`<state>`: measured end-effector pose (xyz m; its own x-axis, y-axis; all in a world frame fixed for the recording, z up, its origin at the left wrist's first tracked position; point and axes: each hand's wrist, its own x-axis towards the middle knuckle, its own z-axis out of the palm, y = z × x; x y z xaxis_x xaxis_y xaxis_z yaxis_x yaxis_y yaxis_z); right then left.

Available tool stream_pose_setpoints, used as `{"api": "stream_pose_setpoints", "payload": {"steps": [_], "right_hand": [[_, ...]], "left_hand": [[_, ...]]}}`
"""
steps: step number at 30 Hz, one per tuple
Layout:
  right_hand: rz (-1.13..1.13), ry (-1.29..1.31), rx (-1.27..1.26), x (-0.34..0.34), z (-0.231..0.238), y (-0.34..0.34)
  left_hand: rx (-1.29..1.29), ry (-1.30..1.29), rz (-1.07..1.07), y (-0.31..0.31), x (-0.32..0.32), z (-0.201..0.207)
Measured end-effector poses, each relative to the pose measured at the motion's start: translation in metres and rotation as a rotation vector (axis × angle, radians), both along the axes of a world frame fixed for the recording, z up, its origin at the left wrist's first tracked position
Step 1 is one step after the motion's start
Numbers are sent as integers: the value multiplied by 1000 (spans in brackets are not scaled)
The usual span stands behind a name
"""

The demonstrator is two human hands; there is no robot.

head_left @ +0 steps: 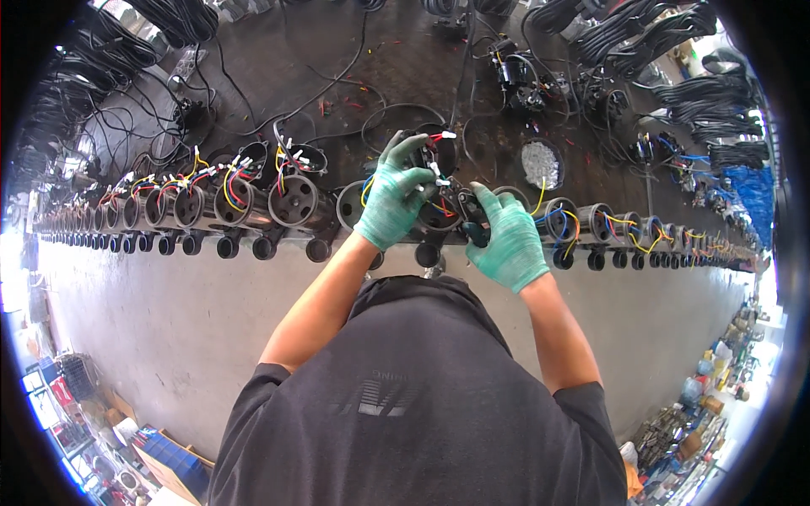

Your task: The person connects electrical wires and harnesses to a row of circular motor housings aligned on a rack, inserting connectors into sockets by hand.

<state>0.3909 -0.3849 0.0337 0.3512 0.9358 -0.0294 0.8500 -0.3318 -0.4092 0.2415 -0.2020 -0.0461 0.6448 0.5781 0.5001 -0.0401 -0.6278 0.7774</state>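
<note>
Wires (pixel 445 208) show in the unclosed housing (pixel 434 225); the left hand (pixel 391 198) pinches a wired part (pixel 424 160), the right hand (pixel 509 243) a dark piece (pixel 471 207).

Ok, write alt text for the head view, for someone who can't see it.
A person's green-gloved left hand and right hand hold small dark parts over a long row of black cylindrical housings along the near edge of a dark workbench. Coloured wires stick out of many housings, and coiled black cables lie toward the back and sides.
</note>
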Motion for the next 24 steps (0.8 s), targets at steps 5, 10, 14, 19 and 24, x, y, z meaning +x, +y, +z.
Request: {"api": "stream_pose_setpoints", "payload": {"steps": [5, 10, 14, 19, 24], "right_hand": [[12, -6, 20, -5, 1, 10], [7, -53, -62, -7, 1, 14], [44, -79, 47, -7, -19, 15], [58, -42, -52, 0, -17, 21], [34, 9, -117, 6, -12, 20]], "left_hand": [[20, 14, -1, 2, -2, 3], [10, -7, -18, 2, -2, 3], [38, 28, -33, 4, -3, 2], [32, 17, -59, 6, -4, 1], [23, -6, -83, 3, 0, 6]]}}
